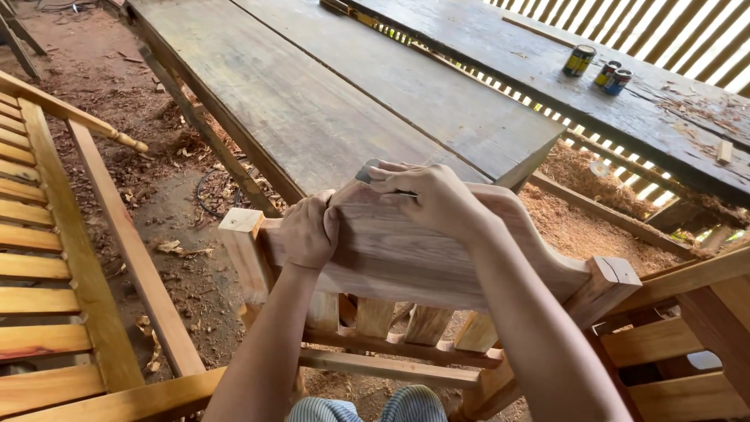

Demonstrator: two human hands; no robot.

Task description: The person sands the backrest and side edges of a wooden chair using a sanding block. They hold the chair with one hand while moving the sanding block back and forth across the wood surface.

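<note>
Your left hand (308, 232) grips and your right hand (432, 197) pinches a small grey sanding piece (367, 172) on the one curved chair-back rail (406, 254) before the plank table's (312, 101) near edge, three tins (598, 69) on the far bench (625, 101), sawdust floor (172, 195) below.

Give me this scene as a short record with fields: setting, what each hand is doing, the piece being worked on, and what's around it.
Setting: open wood workshop, dirt floor with shavings
Workpiece: unfinished wooden chair back with curved top rail and vertical slats
Left hand: left hand closed on the top rail's edge
Right hand: right hand presses a small flat grey piece, perhaps sandpaper, on the rail's crest
Behind: long plank table
Far bench: dark bench with three small tins
Left side: slatted wooden frame
</note>
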